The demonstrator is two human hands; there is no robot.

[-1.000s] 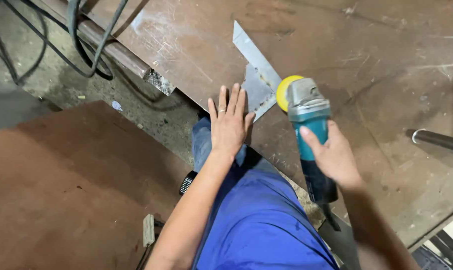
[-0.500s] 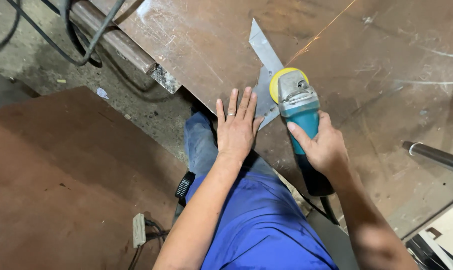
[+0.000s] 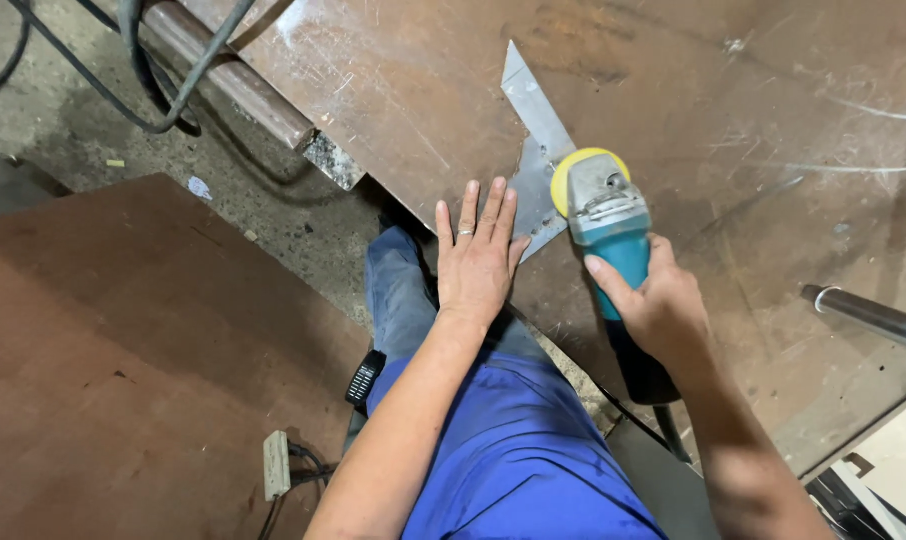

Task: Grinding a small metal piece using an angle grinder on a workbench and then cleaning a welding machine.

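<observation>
My right hand (image 3: 663, 305) grips the teal body of an angle grinder (image 3: 608, 235) whose yellow guard sits over a shiny triangular metal piece (image 3: 535, 150). That piece lies on a large rusty steel plate (image 3: 733, 120). My left hand (image 3: 478, 255) rests flat, fingers spread, at the plate's near edge, its fingertips touching the lower corner of the metal piece. The grinder's disc is hidden under the guard. My blue-clad leg (image 3: 513, 440) shows below both arms.
A rusty pipe (image 3: 228, 75) with black cables (image 3: 163, 90) draped over it crosses the upper left. A brown board (image 3: 123, 350) fills the lower left, with a small white plug block (image 3: 276, 465) beside it. A steel tube (image 3: 868, 315) pokes in at the right.
The grinder and my right hand have stayed on the metal piece with small shifts. The spark streak seen half a second ago is gone. My left hand still presses beside the piece.
</observation>
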